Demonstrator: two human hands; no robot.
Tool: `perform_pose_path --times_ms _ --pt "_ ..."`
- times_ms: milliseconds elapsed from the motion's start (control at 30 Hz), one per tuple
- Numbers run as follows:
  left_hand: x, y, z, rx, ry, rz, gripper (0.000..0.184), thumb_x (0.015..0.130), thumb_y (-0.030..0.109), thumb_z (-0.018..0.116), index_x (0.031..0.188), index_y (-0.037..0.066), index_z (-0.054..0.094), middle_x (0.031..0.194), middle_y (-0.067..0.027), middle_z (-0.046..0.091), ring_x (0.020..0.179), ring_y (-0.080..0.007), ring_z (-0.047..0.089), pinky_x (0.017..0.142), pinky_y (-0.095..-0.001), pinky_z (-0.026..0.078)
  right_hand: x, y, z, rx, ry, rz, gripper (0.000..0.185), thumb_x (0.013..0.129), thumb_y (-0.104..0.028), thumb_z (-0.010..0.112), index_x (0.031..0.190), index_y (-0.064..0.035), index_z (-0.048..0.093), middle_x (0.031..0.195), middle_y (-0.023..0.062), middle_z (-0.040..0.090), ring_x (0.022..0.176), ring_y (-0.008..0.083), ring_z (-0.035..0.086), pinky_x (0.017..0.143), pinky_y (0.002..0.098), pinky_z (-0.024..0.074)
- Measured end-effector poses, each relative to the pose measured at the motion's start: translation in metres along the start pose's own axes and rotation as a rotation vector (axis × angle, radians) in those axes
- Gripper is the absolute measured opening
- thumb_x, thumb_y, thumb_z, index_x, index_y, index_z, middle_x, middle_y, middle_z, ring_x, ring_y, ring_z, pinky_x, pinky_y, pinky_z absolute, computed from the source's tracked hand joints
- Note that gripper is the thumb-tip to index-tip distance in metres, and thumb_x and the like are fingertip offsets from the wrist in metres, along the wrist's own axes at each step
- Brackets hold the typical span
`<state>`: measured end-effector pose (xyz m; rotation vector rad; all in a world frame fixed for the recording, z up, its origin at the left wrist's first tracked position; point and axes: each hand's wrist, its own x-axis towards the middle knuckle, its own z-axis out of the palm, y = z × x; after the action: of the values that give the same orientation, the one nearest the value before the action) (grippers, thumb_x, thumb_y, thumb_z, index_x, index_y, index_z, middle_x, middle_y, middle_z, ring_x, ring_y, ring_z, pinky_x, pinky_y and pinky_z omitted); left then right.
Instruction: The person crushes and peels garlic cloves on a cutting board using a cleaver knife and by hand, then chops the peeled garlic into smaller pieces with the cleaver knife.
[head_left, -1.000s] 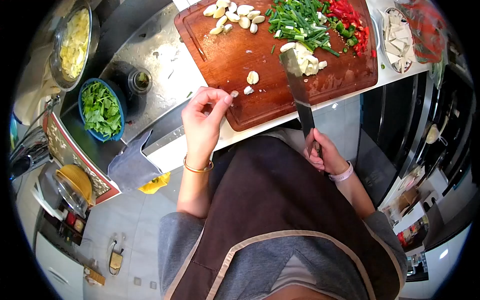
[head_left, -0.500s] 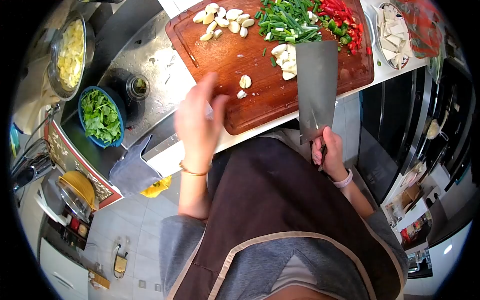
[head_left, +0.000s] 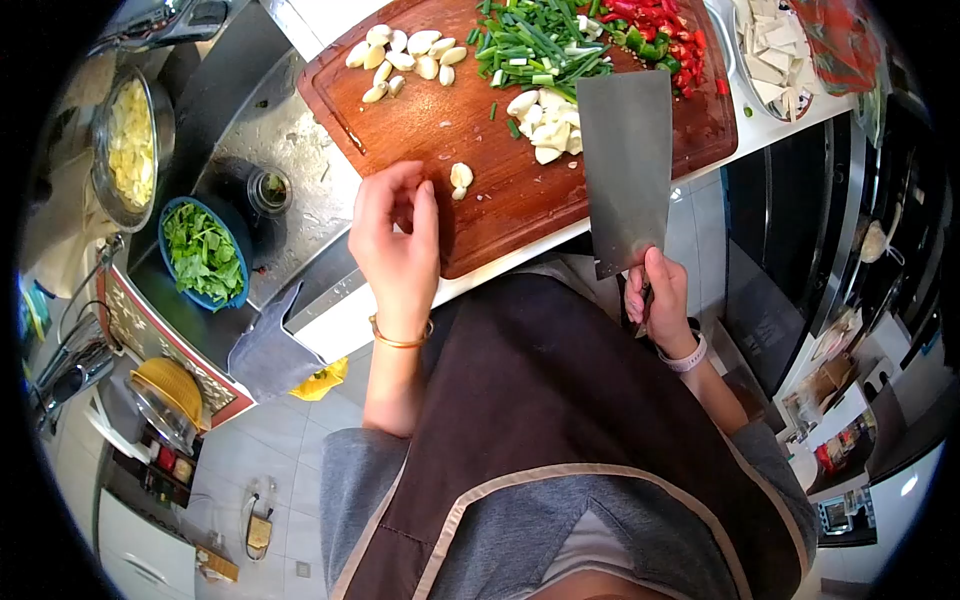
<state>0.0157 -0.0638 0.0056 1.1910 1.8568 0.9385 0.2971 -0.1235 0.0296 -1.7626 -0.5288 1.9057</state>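
Observation:
My right hand (head_left: 660, 295) is wrapped around the handle of a cleaver (head_left: 628, 165). The broad blade points away from me over the right front of the wooden cutting board (head_left: 400, 120). My left hand (head_left: 397, 235) hovers at the board's left front edge, fingers loosely curled and thumb apart, with nothing visible in it. Just right of it lie a garlic clove (head_left: 461, 175) and a smaller piece below. Several peeled cloves (head_left: 405, 55) sit at the back left. A pile of flattened garlic (head_left: 545, 125) lies left of the blade.
Chopped green onions (head_left: 540, 45) and red and green chilies (head_left: 660, 40) line the board's back. A plate of white slices (head_left: 778, 50) stands right. Leafy greens fill a blue bowl (head_left: 245, 270) in the sink (head_left: 265, 125), beside a metal bowl (head_left: 165, 130) of yellow pieces.
The view has shifted slightly, so the board appears further left. My left hand's fingers have curled inward, and it sits nearer the loose clove. The cleaver stays in my right hand, nearly still.

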Motion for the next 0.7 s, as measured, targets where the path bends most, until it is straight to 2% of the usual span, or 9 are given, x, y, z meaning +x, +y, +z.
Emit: perform_pose_path --times_ms 33,67,167,267,367,433,500,567,700 --pt "-0.002 0.008 0.0 0.205 -0.003 0.103 0.019 0.083 0.0 0.063 0.102 0.0 0.063 0.09 -0.0064 0.064 0.077 -0.014 0.061 0.069 -0.0241 0.049 0.0 0.001 -0.001 -0.046 0.042 -0.035 0.045 0.098 -0.04 0.045 0.069 -0.0058 0.046 0.05 0.0011 0.045 0.039 0.0081 0.039 0.037 0.0219 0.0318" --pt "-0.008 0.004 0.007 0.202 -0.016 0.132 0.025 0.079 -0.004 0.063 0.103 0.001 0.062 0.09 -0.01 0.059 0.068 -0.0181 0.059 0.065 -0.0278 0.049 -0.001 0.002 -0.002 -0.092 0.083 -0.07 0.044 0.098 -0.039 0.045 0.07 -0.0056 0.046 0.051 0.0012 0.045 0.04 0.0079 0.04 0.038 0.0218 0.0317" --pt "-0.016 0.014 0.028 0.098 -0.113 0.109 0.03 0.081 -0.004 0.06 0.11 0.0 0.059 0.1 -0.0135 0.059 0.085 -0.0241 0.06 0.079 -0.0321 0.049 -0.001 0.004 -0.004 -0.041 0.125 -0.118 0.043 0.098 -0.038 0.046 0.07 -0.0053 0.046 0.052 0.0013 0.045 0.041 0.0078 0.04 0.038 0.0218 0.0316" --pt "-0.008 0.028 0.052 -0.003 -0.277 0.16 0.034 0.082 -0.005 0.056 0.116 0.0 0.056 0.112 -0.0175 0.056 0.102 -0.0347 0.056 0.088 -0.0374 0.046 -0.001 -0.003 -0.004 0.024 0.138 -0.133 0.043 0.098 -0.037 0.046 0.07 -0.0055 0.046 0.052 0.0013 0.045 0.041 0.0078 0.04 0.038 0.0219 0.0317" --pt "0.005 0.041 0.056 0.07 -0.212 0.407 0.032 0.082 -0.004 0.057 0.113 0.002 0.057 0.109 -0.0173 0.056 0.097 -0.0342 0.058 0.084 -0.0384 0.048 0.0 -0.008 -0.008 0.044 0.155 -0.122 0.042 0.098 -0.037 0.046 0.07 -0.0057 0.046 0.052 0.001 0.044 0.041 0.0079 0.04 0.038 0.0218 0.0317" --pt "0.026 0.034 0.047 0.238 0.01 0.489 0.027 0.082 -0.004 0.058 0.108 0.003 0.06 0.102 -0.0159 0.058 0.093 -0.0325 0.059 0.079 -0.0382 0.05 0.0 -0.007 -0.013 0.005 0.156 -0.121 0.042 0.099 -0.036 0.044 0.071 -0.0055 0.046 0.052 0.0018 0.044 0.04 0.0084 0.039 0.038 0.0221 0.0321" --pt "0.049 0.027 0.033 0.358 0.177 0.482 0.024 0.08 -0.002 0.062 0.102 0.005 0.063 0.094 -0.0124 0.059 0.085 -0.03 0.059 0.074 -0.0378 0.049 0.002 -0.007 -0.015 -0.033 0.159 -0.118 0.041 0.1 -0.036 0.041 0.073 -0.0054 0.045 0.052 0.0025 0.043 0.04 0.0089 0.039 0.038 0.0224 0.0325" --pt "0.066 0.024 0.029 0.399 0.219 0.476 0.023 0.079 0.002 0.065 0.102 0.006 0.064 0.091 -0.0106 0.058 0.082 -0.0281 0.058 0.071 -0.0372 0.048 0.002 -0.008 -0.013 -0.046 0.145 -0.123 0.041 0.1 -0.036 0.041 0.073 -0.0054 0.045 0.052 0.0027 0.044 0.04 0.0091 0.039 0.038 0.0225 0.0325" --pt "0.075 0.02 0.037 0.53 0.171 0.426 0.022 0.079 0.007 0.068 0.102 0.009 0.065 0.093 -0.0117 0.058 0.083 -0.0279 0.059 0.071 -0.0369 0.048 0.003 -0.014 -0.007 -0.005 0.135 -0.117 0.043 0.098 -0.037 0.046 0.069 -0.0052 0.047 0.051 0.0009 0.044 0.041 0.0073 0.04 0.039 0.0214 0.0318"
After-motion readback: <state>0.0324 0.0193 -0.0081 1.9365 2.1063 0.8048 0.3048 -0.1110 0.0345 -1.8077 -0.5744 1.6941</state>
